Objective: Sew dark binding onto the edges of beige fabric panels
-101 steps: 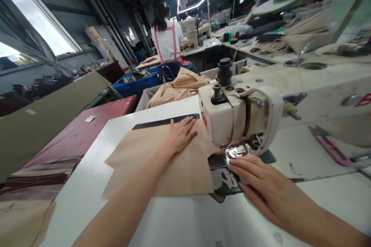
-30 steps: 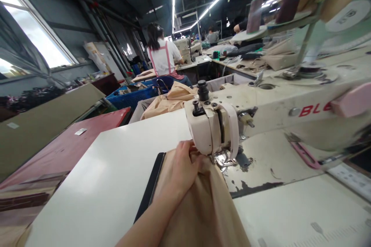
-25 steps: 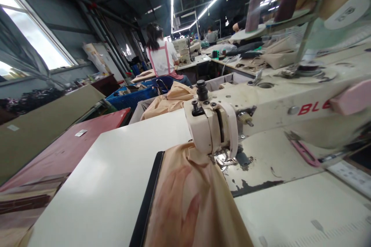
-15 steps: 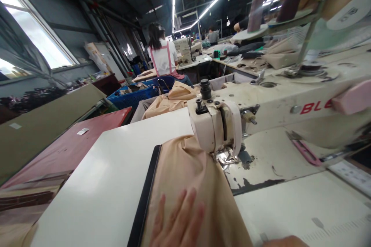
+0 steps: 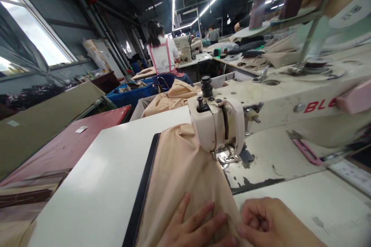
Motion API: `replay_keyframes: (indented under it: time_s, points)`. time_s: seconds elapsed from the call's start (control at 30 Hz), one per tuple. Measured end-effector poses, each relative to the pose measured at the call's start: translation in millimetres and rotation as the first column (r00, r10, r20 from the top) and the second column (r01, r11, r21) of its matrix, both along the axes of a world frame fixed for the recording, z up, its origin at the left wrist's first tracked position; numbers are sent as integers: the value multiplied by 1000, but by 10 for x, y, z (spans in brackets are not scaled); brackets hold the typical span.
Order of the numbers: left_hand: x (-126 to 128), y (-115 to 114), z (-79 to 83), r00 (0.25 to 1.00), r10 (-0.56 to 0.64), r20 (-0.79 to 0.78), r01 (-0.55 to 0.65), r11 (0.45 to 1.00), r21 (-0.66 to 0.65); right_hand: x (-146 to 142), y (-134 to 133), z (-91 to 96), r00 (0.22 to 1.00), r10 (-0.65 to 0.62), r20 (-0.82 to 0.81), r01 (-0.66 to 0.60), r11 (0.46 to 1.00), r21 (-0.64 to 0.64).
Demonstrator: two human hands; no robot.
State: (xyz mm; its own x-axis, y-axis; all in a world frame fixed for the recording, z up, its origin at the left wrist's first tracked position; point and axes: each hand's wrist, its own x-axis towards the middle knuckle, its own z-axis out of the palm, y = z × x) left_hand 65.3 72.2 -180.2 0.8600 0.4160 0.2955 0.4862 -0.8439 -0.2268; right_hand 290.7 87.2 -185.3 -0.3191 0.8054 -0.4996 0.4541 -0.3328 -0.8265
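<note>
A beige fabric panel (image 5: 185, 177) runs from under the sewing machine head (image 5: 216, 125) towards me, bunched near the presser foot (image 5: 227, 157). A black strip (image 5: 141, 189) lines its left edge. My left hand (image 5: 194, 225) lies on the fabric near the bottom of the view, fingers spread. My right hand (image 5: 269, 222) is curled at the fabric's right edge, its fingertips touching the cloth. Whether those fingers pinch the cloth I cannot tell. The needle is hidden behind the machine head and fabric.
The white table (image 5: 87, 177) extends left of the fabric. Beyond the machine arm (image 5: 292, 106) lie pink-handled snips (image 5: 307, 152). Farther off are a blue crate (image 5: 130, 96), a beige fabric pile (image 5: 171, 104) and a seated co-worker (image 5: 160, 50) in a pink apron.
My left hand has moved up into view and onto the fabric, and my right hand has come in at its right edge. The fabric now reaches farther up around the machine head.
</note>
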Motion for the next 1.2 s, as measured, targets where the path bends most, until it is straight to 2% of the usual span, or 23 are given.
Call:
replay_keyframes:
  time_s: [0.07,0.17,0.2,0.23,0.27,0.3,0.37,0.4,0.43,0.53,0.6,0.8,0.87,0.93,1.1,1.2]
  points:
    - [-37,61,41,999,-6,-39,4,999,-53,-37,50,27,1000,-20,-20,22,998,66]
    - [-80,156,130,995,-12,-96,-3,989,-149,-50,113,79,999,-34,-40,37,997,61]
    - [-87,183,163,994,-4,-109,-17,981,-192,-33,129,103,999,-28,-22,30,995,99]
    - [-89,208,198,993,5,-121,-35,968,-247,-3,140,129,1000,-7,14,4,982,190]
    - [-87,231,237,991,17,-131,-57,948,-312,36,148,155,997,35,68,-56,943,328]
    - [-82,252,279,991,31,-134,-80,922,-379,82,151,178,987,82,137,-139,863,485]
    - [-69,294,365,990,61,-128,-117,856,-503,178,149,201,947,154,283,-316,621,718]
    - [-63,317,405,990,79,-118,-132,825,-549,218,148,198,922,178,344,-385,517,764]
    - [-60,343,438,990,94,-104,-137,802,-581,251,150,185,897,197,397,-442,447,778]
    - [-67,441,482,989,127,-74,-145,763,-630,294,192,119,828,209,520,-560,317,765]
    - [-85,519,469,989,143,-45,-139,759,-636,290,244,86,799,176,574,-601,234,764]
    - [-144,772,386,989,136,-59,-143,773,-618,271,332,83,743,-37,669,-670,-28,742]
    - [-152,849,380,988,135,-73,-152,784,-601,276,321,88,730,-93,677,-683,-64,728]
    - [-152,921,388,986,147,-77,-164,800,-577,281,303,91,723,-121,680,-689,-55,723]
    - [-146,1081,390,979,183,-84,-199,811,-550,262,272,100,720,-113,685,-688,14,725]
    - [-163,1142,359,968,240,-78,-245,824,-511,261,265,95,743,-67,666,-660,89,746]
